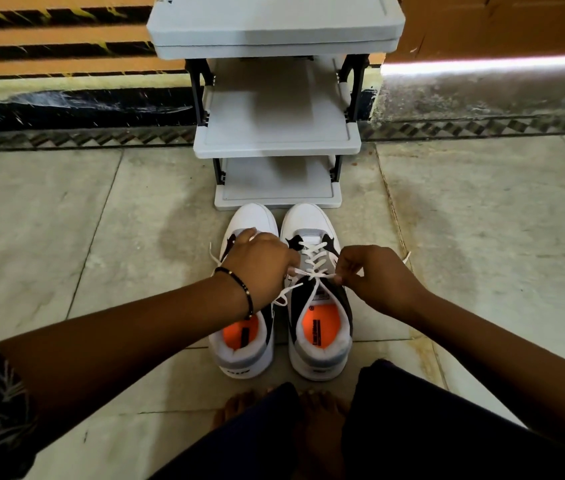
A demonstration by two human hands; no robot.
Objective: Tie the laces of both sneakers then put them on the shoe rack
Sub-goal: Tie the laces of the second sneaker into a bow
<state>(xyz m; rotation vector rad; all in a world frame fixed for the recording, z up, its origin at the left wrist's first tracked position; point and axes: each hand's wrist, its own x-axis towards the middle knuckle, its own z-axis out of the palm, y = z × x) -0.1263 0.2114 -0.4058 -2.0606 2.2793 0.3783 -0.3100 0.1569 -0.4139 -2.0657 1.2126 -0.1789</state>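
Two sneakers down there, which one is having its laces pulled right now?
The right sneaker: both the left hand and right hand pinch its white lace taut across the tongue. The left sneaker beside it lies untouched under the left wrist.

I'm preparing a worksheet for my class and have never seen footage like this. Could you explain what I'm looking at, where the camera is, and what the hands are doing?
There is no machine here. A person wears one camera on the head, looking down at their own arms. Two white sneakers stand side by side on the tiled floor, in front of a grey shoe rack whose visible shelves hold nothing. The left hand and right hand each pinch an end of the white lace of the right sneaker, pulling it taut. The left sneaker has loose laces and is partly hidden by the left arm.
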